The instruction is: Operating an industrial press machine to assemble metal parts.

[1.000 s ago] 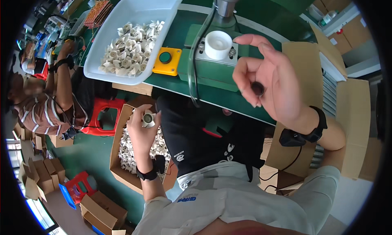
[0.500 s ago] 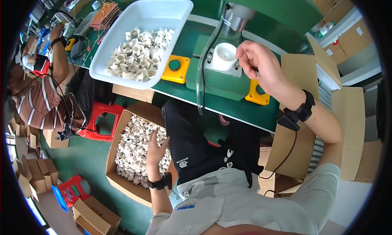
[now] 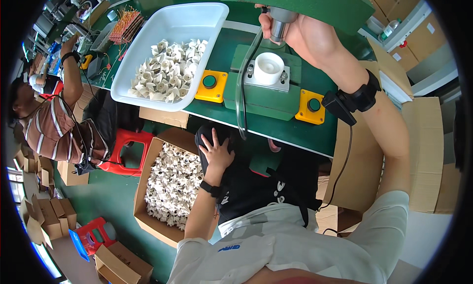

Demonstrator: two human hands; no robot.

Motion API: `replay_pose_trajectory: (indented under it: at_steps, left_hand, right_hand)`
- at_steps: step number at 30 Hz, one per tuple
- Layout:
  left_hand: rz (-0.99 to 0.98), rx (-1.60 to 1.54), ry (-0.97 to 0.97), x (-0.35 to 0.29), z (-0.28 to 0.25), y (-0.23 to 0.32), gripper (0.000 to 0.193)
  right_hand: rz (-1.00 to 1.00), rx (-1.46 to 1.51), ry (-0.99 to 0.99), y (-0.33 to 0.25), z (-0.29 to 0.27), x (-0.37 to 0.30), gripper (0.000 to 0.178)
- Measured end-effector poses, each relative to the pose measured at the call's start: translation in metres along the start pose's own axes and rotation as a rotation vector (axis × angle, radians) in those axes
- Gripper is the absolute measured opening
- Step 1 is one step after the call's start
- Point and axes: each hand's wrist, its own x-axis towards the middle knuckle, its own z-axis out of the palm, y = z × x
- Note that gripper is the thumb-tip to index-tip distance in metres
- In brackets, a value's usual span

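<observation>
My right hand [image 3: 315, 40] is raised to the metal ram [image 3: 280, 30] of a green press [image 3: 300, 0]. Its fingers curl round the ram from behind, with fingertips showing on the ram's left side. Below the ram, a white round cup-shaped holder [image 3: 269, 68] sits on a metal plate [image 3: 281, 85] atop the green press base [image 3: 263, 101]. No loose part shows in this hand. My left hand [image 3: 218, 157] lies flat on my thigh with fingers spread, holding nothing, beside a carton [image 3: 140, 205] full of small white finned parts [image 3: 172, 185].
A white plastic tub [image 3: 197, 17] with more finned parts stands left of the press. Yellow button boxes [image 3: 212, 87] [image 3: 310, 106] flank the base. A clear tube and black cable [image 3: 244, 94] hang in front. Open cartons [image 3: 419, 151] stand at right. Another person [image 3: 61, 131] sits at left.
My right hand has risen from beside the white holder to the press ram and closed round it. My left hand has moved from over the carton onto my thigh.
</observation>
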Motion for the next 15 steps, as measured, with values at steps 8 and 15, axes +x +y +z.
replay_pose_trajectory:
  at_steps: [8, 15]
  left_hand:
    - [0.064, -0.021, 0.108, 0.009, 0.008, -0.006, 0.063]
    - [0.059, -0.017, 0.029, 0.015, 0.01, -0.011, 0.063]
  right_hand:
    - [0.241, -0.717, 0.29, -0.076, -0.016, -0.068, 0.044]
    - [0.435, -1.152, 0.186, -0.183, -0.098, -0.143, 0.022]
